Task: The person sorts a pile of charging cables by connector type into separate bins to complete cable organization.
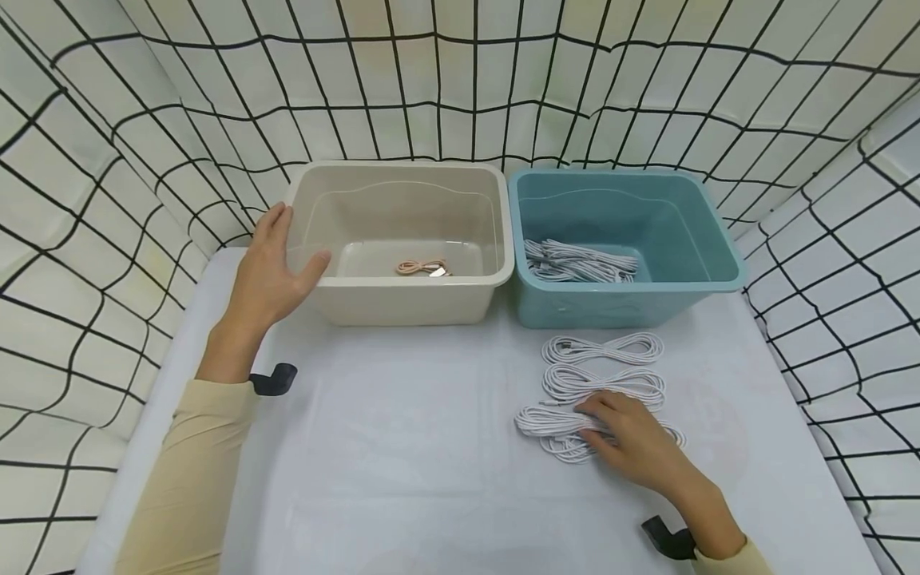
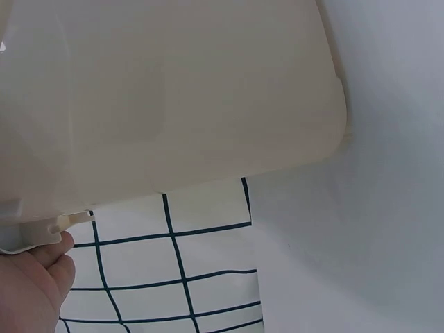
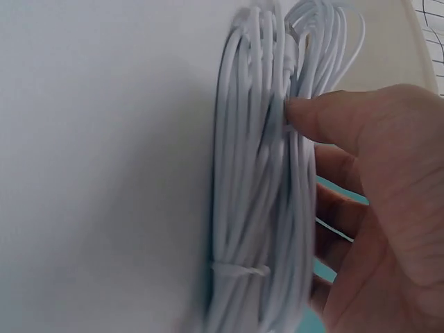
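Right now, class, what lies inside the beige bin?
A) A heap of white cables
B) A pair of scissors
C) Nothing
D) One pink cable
D: one coiled pink cable lies on the floor of the beige bin; the white cables are in the blue bin.

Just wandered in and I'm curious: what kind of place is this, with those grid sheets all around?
Probably a staged sorting bench, not a home: grid-patterned sheets wall in a white table, with a beige bin, a blue bin and bundled white cables laid out.
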`<move>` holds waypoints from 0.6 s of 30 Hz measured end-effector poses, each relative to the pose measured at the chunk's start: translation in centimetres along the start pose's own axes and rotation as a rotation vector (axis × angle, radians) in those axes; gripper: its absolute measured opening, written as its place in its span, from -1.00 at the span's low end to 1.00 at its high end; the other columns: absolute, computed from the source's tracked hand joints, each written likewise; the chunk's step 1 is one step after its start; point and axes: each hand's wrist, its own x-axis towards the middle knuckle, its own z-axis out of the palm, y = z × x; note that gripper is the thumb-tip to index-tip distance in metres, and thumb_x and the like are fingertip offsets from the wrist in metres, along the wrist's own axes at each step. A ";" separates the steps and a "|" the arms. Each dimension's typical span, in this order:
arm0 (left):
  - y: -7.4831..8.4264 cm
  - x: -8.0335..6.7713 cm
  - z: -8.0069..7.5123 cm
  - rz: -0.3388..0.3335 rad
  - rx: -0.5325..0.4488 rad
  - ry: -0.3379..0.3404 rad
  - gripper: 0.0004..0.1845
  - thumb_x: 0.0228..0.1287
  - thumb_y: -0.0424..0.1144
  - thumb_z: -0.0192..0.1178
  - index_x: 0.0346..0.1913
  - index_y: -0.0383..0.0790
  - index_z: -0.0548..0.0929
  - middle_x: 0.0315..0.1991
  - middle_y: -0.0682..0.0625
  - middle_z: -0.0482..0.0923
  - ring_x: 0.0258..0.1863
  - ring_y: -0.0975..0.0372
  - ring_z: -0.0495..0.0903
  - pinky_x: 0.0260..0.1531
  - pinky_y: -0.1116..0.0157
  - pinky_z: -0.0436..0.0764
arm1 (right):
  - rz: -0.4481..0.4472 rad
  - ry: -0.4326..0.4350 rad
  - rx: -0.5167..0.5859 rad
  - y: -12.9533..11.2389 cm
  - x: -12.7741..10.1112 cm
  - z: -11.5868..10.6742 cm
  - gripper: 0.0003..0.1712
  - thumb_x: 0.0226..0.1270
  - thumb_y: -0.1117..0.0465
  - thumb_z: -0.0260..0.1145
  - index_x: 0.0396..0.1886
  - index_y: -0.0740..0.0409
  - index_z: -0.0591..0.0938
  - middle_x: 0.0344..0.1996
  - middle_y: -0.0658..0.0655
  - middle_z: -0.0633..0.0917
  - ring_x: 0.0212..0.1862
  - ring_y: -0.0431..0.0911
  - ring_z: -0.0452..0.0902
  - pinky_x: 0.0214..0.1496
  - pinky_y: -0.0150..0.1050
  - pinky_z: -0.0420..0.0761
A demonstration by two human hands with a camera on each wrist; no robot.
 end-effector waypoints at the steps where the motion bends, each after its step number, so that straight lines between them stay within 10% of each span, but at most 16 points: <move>1: 0.0 0.0 0.0 -0.001 0.002 0.000 -0.03 0.44 0.13 0.13 0.69 -0.35 0.04 0.71 -0.22 -0.05 0.54 -0.36 0.22 0.40 -0.42 0.27 | -0.006 0.009 0.001 0.1 0.0 0.2 -0.62 0.30 0.18 0.57 0.08 0.17 0.75 0.04 0.08 0.74 0.12 0.06 0.70 0.14 0.09 0.69; 18: 0.3 -0.1 -0.2 0.007 0.021 0.004 -0.03 0.43 0.12 0.16 0.68 -0.37 0.07 0.70 -0.24 -0.03 0.54 -0.35 0.22 0.40 -0.41 0.29 | -0.063 0.048 0.020 0.7 0.0 0.2 -0.63 0.22 0.25 0.60 0.05 0.10 0.80 -0.10 -0.02 0.74 -0.03 -0.05 0.69 0.00 0.04 0.69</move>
